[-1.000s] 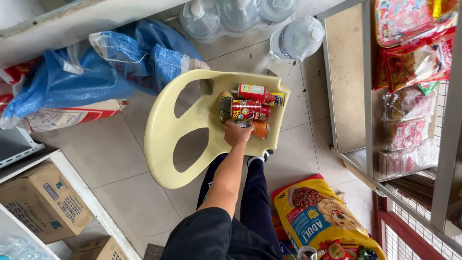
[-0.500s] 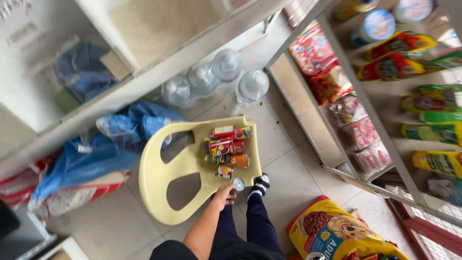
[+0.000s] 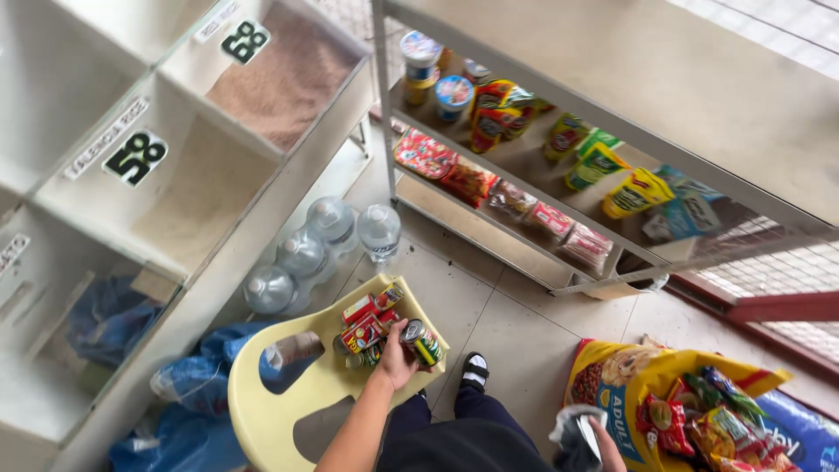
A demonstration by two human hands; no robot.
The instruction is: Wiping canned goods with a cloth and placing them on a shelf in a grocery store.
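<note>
The left hand [image 3: 395, 360] is reaching down to a yellow chair [image 3: 288, 406], and its fingers [image 3: 404, 336] are closing around a can [image 3: 422, 343] that is lying on its side at the front edge of the seat. The can is touching the palm, with its round end facing up. Just beside it, more cans [image 3: 363, 325] with red labels are lying in a loose pile on the same seat. I judge that the can is metal, stiff and rather heavy for its size, so it is not bending under the grip, but the smooth wall may be slipping if the hold is weak. The best place to hold is around the middle of the body, fingers on one side and thumb on the other. The neighbours may be rolling when 1 is lifted. The right hand [image 3: 587, 437] is gripping a dark, soft thing, maybe cloth; I cannot tell exactly. Water bottles [image 3: 325, 240] are standing on the floor behind the chair.
</note>
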